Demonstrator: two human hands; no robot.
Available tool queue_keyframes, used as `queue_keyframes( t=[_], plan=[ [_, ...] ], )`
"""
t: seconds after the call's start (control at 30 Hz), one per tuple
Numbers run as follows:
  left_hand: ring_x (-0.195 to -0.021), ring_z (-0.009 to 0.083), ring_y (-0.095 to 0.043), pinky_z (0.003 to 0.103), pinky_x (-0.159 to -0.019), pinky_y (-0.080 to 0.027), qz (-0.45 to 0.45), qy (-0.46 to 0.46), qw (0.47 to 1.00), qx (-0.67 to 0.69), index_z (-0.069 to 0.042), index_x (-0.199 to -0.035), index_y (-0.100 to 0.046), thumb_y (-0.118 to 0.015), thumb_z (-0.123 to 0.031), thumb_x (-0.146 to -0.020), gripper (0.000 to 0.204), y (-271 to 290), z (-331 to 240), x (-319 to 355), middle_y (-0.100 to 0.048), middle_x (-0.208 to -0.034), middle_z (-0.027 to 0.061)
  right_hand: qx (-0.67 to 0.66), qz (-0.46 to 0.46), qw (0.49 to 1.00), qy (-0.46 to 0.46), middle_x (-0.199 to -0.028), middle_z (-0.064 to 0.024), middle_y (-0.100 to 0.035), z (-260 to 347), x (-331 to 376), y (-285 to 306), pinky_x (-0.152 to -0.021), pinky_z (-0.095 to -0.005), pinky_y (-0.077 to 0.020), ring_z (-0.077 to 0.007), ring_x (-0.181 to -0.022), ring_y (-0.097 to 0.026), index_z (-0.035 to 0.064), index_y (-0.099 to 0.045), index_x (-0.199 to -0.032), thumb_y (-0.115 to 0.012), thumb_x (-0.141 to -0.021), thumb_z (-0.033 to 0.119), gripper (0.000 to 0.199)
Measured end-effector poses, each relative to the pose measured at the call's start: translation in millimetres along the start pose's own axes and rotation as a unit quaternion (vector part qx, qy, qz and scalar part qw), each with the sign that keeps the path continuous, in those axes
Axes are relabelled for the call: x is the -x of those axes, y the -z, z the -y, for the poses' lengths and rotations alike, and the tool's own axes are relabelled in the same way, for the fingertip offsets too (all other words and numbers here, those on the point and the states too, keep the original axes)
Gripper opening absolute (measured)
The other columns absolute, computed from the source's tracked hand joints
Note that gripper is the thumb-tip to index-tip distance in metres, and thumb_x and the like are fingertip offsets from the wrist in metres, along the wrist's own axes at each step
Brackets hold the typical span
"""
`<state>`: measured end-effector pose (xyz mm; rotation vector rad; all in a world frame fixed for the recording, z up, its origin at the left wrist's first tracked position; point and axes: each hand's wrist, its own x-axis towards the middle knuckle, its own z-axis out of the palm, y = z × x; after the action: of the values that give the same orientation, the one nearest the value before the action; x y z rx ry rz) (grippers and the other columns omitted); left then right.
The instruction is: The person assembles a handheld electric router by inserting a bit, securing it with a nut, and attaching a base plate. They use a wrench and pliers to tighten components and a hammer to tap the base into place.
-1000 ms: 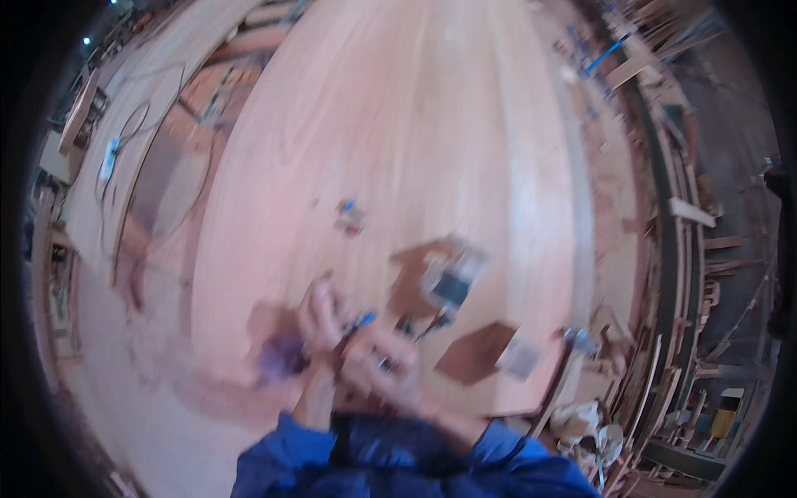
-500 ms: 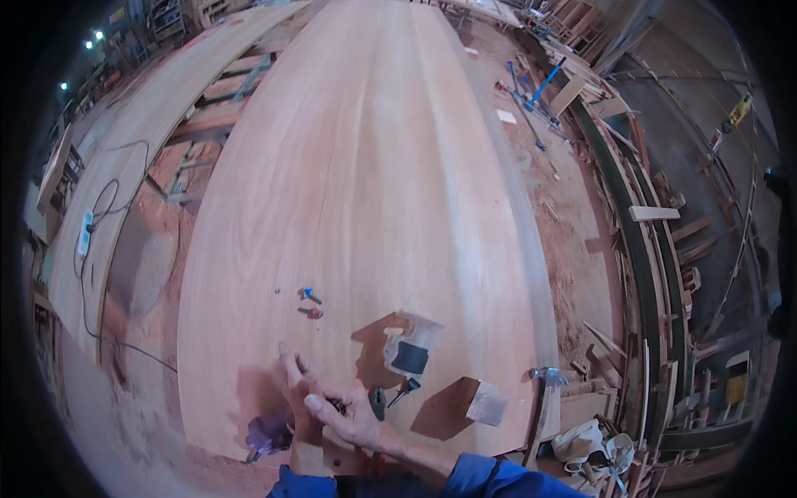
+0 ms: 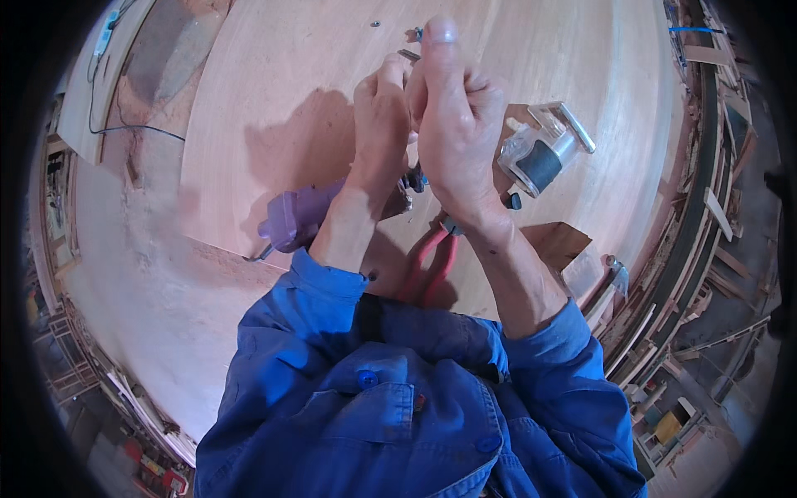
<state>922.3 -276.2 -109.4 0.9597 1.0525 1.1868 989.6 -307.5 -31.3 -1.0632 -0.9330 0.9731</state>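
Note:
My left hand is closed above the wooden board. A small grey metal piece sticks out at its fingertips; its kind does not show. Close against it, my right hand is curled with the thumb raised, and whatever its fingers hold is hidden. Beside my left wrist lies a purple power tool, partly covered by the forearm. Red-handled pliers rest between my forearms. To the right of my right hand is a clear plastic and metal tool base with a black part.
The large wooden board spreads under everything. A small block and a hammer are at its near right. A blue-ended bit and a small nut-like piece lie beyond my hands. A cable runs off at left.
The view has tipped down, so my sleeves and jacket now show. Both hands appear higher in the picture and stay close together. The tools on the board seem to lie where they were.

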Motion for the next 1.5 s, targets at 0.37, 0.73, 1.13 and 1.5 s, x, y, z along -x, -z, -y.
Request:
queue_keyframes(
  t=[0.37,0.73,1.13,1.5],
  plan=[
    [-0.045,0.0099,-0.036,0.031,-0.043,-0.026,-0.033,0.046,0.998,0.025,-0.008,-0.068,-0.047,-0.044,-0.031,-0.104,0.043,13.7,12.4,-2.4,-0.045,-0.056,0.0016,0.077,-0.026,0.996,0.045,-0.048,0.0029,-0.043,-20.1,-4.6,-3.2,-0.044,-0.0277,-0.0273,-0.0042,-0.047,-0.036,0.0079,-0.049,-0.054,-0.051,-0.110,0.038,0.063],
    [-0.051,0.0126,-0.041,0.034,-0.045,-0.031,-0.057,-0.058,0.995,-0.050,-0.006,-0.070,-0.050,-0.046,-0.028,-0.101,0.038,13.6,17.6,-5.3,-0.047,-0.060,0.0024,0.202,-0.084,0.975,0.043,-0.050,-0.0170,-0.050,-26.6,-16.9,-13.8,-0.047,-0.0412,-0.0376,-0.0204,-0.044,-0.045,-0.0049,-0.056,-0.061,-0.053,-0.107,0.025,0.055],
    [-0.051,0.0092,-0.038,0.029,-0.045,-0.029,-0.041,0.002,0.999,0.017,-0.010,-0.070,-0.048,-0.048,-0.031,-0.103,0.039,17.2,1.4,1.6,-0.044,-0.061,-0.0021,0.207,-0.036,0.978,-0.012,-0.052,-0.0173,-0.052,-19.5,-23.2,-12.6,-0.045,-0.0411,-0.0374,-0.0264,-0.042,-0.047,-0.0037,-0.059,-0.066,-0.053,-0.103,0.016,0.042],
    [-0.049,0.0073,-0.027,0.027,-0.048,-0.026,-0.032,0.021,0.993,0.110,-0.015,-0.077,-0.047,-0.047,-0.046,-0.108,0.044,8.7,-37.5,26.6,-0.031,-0.058,-0.0069,0.307,0.141,0.941,0.023,-0.053,-0.0079,-0.049,50.5,127.5,92.7,-0.043,-0.0380,-0.0393,-0.0241,-0.043,-0.049,0.0040,-0.051,-0.061,-0.062,-0.100,0.012,0.041]
  ],
)
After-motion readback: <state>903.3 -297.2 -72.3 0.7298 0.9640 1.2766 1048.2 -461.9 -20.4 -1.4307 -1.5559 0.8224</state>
